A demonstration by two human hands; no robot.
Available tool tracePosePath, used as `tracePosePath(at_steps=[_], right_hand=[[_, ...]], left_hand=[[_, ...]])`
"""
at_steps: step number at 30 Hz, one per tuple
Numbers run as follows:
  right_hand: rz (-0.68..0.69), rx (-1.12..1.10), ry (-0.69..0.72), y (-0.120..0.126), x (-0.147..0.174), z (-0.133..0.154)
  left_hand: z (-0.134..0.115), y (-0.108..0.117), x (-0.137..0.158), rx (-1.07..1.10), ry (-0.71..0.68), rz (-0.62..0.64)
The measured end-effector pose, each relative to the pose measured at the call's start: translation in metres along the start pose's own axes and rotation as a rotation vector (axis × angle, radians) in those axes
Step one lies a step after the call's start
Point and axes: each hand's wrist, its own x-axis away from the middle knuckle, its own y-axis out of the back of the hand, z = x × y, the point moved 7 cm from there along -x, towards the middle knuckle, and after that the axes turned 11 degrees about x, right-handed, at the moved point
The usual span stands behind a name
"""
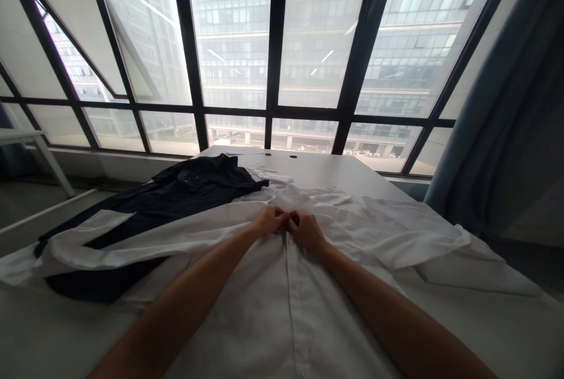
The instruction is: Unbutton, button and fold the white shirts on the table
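A white button-up shirt point(259, 297) lies spread face up, its buttoned front strip running from my hands down toward me. At the upper end of that strip my left hand point(269, 220) pinches the shirt's front edge. My right hand point(306, 229) meets it there, thumb and fingers closed on the same edge. The fingertips of both hands touch or nearly touch, and the bit of cloth or button between them is hidden. One long white sleeve stretches left over a dark navy shirt point(194, 188); the other side spreads to the right.
Underneath is a white table point(335, 170) with two dark round holes near its far end. More white cloth point(414, 232) lies at the right. Large black-framed windows point(273, 44) stand beyond, a blue curtain point(480, 114) hangs right, and another white table point(22, 137) stands left.
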Motion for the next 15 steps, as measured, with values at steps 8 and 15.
tracePosePath(at_steps=[8,15], right_hand=[[0.028,-0.063,0.021,-0.0004,0.0004,0.0000],[0.003,-0.091,0.027,0.0015,-0.0001,0.0023]], left_hand=[[0.0046,0.0016,-0.0051,0.013,-0.042,0.022],[-0.0034,0.0030,-0.0031,-0.142,-0.150,0.003]])
